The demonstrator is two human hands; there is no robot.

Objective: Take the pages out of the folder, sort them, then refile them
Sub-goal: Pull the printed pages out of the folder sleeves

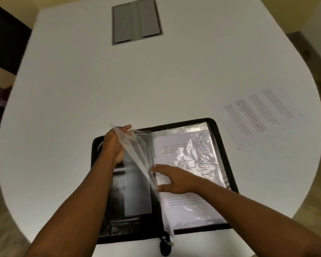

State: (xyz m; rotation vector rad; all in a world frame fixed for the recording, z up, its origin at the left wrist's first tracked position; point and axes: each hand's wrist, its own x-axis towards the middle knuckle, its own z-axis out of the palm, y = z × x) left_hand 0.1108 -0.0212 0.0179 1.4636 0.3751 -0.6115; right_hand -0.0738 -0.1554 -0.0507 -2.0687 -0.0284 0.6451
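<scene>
At lower centre the black folder (223, 145) lies open on the white table (100, 89). Our left hand (114, 145) grips a lifted clear sleeve (135, 151); our right hand (171, 179) rests flat, fingers straight, on the sleeved page (189, 151). A loose page (261, 115) lies at right.

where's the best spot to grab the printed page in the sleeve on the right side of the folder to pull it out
Probably its top edge, coming from the far side of the folder. The page lies flat inside a crinkled clear sleeve, and the right hand rests open on its lower part. I cannot tell which edge of the sleeve is open. The left hand holds the raised sleeve clear.
</scene>
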